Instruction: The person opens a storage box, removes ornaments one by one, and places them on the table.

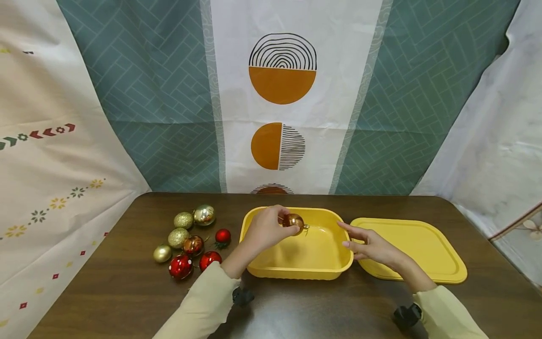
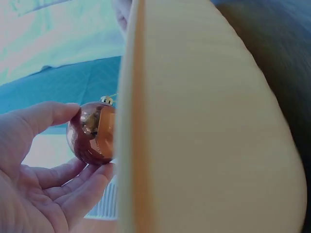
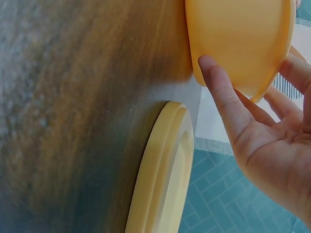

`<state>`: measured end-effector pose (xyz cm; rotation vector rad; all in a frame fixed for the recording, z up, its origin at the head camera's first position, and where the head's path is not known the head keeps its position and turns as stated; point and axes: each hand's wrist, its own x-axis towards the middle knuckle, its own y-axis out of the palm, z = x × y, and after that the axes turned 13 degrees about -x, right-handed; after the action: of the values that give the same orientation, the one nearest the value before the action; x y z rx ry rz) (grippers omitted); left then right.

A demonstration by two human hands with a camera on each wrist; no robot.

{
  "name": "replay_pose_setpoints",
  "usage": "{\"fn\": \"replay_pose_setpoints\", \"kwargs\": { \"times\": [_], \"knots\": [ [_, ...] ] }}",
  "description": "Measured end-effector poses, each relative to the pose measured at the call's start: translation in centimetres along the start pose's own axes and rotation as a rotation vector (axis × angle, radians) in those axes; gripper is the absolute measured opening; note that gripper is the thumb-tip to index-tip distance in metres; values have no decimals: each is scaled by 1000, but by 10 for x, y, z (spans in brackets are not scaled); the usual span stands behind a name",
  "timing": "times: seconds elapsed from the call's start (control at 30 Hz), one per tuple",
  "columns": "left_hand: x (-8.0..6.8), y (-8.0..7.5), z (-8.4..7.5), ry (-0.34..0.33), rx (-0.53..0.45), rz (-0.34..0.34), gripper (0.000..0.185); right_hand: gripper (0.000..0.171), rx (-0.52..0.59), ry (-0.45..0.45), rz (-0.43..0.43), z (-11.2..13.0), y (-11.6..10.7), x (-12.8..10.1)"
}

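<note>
My left hand (image 1: 267, 228) pinches a shiny copper-brown Christmas bauble (image 1: 293, 220) between thumb and fingers, over the inside of a yellow plastic box (image 1: 296, 274). The left wrist view shows the bauble (image 2: 90, 133) in the fingertips, its gold cap upward; a sleeve (image 2: 209, 121) covers much of that view. At the box's right end is my right hand (image 1: 374, 247), its fairly straight fingers touching the rim and outer wall. Up close, one fingertip (image 3: 208, 63) lies against the box's outer wall (image 3: 238, 39).
Left of the box lie several baubles: gold ones (image 1: 178, 238), a copper one (image 1: 193, 245), a white-dotted red one (image 1: 180, 266) and plain red ones (image 1: 210, 260). A flat yellow lid (image 1: 417, 249) lies right of the box on the dark wooden table (image 1: 313, 310).
</note>
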<state>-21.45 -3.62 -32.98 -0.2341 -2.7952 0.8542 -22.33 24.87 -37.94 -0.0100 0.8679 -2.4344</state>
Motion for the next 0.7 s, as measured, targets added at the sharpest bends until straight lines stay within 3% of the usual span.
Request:
{"fn": "replay_pose_setpoints", "kwargs": {
  "times": [0.17,0.37,0.7],
  "knots": [
    [-13,-24,6,30,-26,-35,36,67,7,-4,3,0,0,-1],
    [-32,-57,19,13,-51,-102,36,66,3,0,-4,-1,0,-2],
    [-73,-109,48,-40,32,-184,39,66,2,-10,-10,-4,1,0]
  ]
}}
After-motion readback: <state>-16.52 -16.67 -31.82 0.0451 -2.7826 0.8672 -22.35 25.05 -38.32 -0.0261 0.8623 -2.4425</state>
